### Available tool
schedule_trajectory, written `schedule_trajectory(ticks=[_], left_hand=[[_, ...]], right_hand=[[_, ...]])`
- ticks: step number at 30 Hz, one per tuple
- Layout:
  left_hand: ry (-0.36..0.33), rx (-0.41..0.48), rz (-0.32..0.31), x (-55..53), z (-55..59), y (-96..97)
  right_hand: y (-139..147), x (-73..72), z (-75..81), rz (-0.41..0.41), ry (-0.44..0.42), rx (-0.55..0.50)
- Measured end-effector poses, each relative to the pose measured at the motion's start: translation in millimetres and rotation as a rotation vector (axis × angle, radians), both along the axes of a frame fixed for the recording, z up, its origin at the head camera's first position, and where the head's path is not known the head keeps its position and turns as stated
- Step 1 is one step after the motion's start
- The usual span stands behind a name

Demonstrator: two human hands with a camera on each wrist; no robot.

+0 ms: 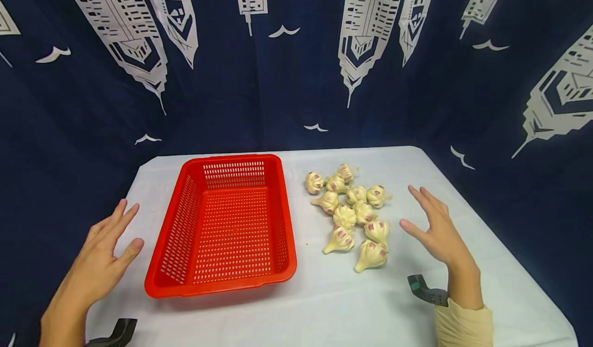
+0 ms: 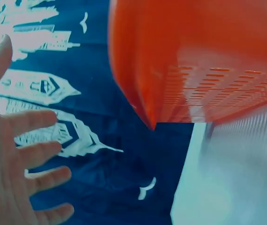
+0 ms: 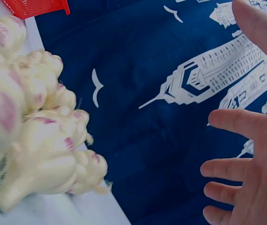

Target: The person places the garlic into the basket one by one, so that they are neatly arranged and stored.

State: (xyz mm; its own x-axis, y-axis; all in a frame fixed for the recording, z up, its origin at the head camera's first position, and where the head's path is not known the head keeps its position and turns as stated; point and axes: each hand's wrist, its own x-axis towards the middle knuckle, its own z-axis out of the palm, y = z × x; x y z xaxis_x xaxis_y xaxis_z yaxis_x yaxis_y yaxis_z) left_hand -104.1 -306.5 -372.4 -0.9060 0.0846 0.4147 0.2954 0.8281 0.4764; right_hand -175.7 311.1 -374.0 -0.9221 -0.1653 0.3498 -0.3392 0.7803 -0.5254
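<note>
A red plastic basket (image 1: 231, 288) with slotted walls stands on the white table, nothing inside it. Several garlic bulbs (image 1: 344, 217), cream with purple patches, lie in a loose group to its right. My left hand (image 1: 99, 259) is held beside the basket's left side, fingers extended and thumb apart, touching nothing. In the left wrist view that hand (image 2: 21, 159) is apart from the basket wall (image 2: 180, 56). To the right of the bulbs is my right hand (image 1: 437, 228), fingers spread and holding nothing. The right wrist view shows its palm (image 3: 260, 173) facing the garlic (image 3: 49, 145).
A white cloth (image 1: 333, 306) covers the table. Behind and around it hangs a dark blue curtain (image 1: 287, 84) with white building and bird prints. Each wrist wears a dark band mount, such as the right one (image 1: 428, 291).
</note>
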Motion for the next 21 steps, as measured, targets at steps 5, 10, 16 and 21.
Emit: schedule_trajectory(ticks=[5,10,16,21], left_hand=[[0.12,0.143,0.018,-4.7,-16.9,0.0],[0.195,0.25,0.024,-13.5,-36.3,1.3],[0.197,0.417,-0.044,-23.9,-58.3,2.8],[0.13,0.478,-0.145,-27.2,-67.5,4.2]], right_hand=[[0,3.5,-13.6,-0.011,0.067,-0.047],[0,6.5,-25.4,-0.026,0.128,-0.083],[-2,6.5,-36.4,-0.031,0.159,-0.113],[-4,8.6,-43.2,-0.043,0.133,-0.112]])
